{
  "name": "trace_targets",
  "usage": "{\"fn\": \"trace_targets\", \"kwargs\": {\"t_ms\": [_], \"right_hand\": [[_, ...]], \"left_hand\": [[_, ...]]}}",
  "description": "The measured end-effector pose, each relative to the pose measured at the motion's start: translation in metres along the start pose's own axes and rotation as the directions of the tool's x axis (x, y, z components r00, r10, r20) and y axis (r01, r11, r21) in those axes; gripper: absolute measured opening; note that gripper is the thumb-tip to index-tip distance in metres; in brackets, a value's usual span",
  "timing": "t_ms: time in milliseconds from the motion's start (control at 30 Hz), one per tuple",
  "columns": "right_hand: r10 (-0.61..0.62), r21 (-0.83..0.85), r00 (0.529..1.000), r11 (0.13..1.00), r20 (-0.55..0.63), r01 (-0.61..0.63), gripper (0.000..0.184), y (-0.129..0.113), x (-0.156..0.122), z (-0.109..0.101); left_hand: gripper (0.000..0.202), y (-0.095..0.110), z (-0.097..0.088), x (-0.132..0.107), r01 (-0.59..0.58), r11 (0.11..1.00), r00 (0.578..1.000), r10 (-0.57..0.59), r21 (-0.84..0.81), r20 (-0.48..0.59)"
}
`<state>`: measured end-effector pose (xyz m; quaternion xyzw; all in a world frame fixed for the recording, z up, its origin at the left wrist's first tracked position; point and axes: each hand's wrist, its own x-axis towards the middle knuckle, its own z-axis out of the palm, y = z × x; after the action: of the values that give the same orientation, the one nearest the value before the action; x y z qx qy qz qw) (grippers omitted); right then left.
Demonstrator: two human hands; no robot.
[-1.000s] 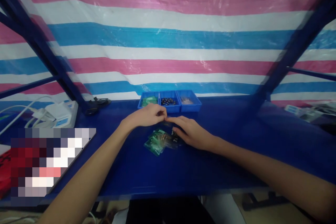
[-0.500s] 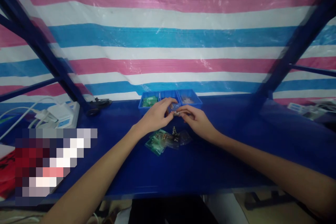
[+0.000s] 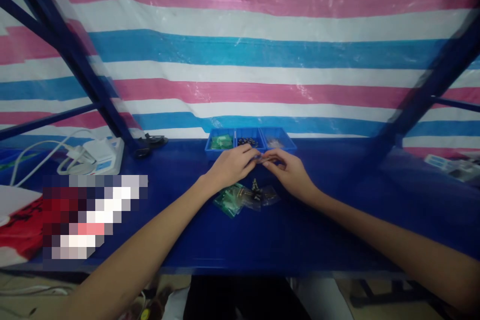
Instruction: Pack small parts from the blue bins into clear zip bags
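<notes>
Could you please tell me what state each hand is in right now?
Left hand: curled inward; whether its grip is closed on anything cannot be told.
Right hand: closed in a pinch; anything held is too small to identify.

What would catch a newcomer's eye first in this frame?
Probably the pink, white and blue striped sheet filling the background. Then the left hand and right hand, fingers close together just in front of three blue bins. Nearer the person, a small heap of clear and green packets lies on the blue table.
</notes>
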<state>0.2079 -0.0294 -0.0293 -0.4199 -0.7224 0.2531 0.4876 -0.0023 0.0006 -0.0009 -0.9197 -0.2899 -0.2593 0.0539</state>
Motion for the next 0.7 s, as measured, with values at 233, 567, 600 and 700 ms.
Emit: {"fn": "trace_targets", "kwargs": {"t_ms": [233,567,600,700], "right_hand": [[-0.047,-0.146,0.996,0.989,-0.079,0.035,0.015,-0.002,0.0,0.0],[0.272,0.23,0.962,0.937,0.001,-0.265,0.03,-0.003,0.005,-0.002],[0.293,0.267,0.956,0.921,0.004,-0.283,0.032,-0.003,0.005,-0.002],[0.309,0.317,0.951,0.9,0.016,-0.298,0.036,-0.004,0.004,-0.001]], "left_hand": [[0.027,0.002,0.004,0.001,-0.054,0.997,0.997,0.057,0.063,-0.047],[0.026,0.011,0.007,0.0,0.006,1.0,0.984,-0.012,-0.031,-0.18],[0.027,0.012,0.007,0.0,0.0,1.0,0.983,-0.004,-0.023,-0.181],[0.033,0.014,0.006,0.0,-0.003,1.0,0.991,0.006,0.022,-0.136]]}}
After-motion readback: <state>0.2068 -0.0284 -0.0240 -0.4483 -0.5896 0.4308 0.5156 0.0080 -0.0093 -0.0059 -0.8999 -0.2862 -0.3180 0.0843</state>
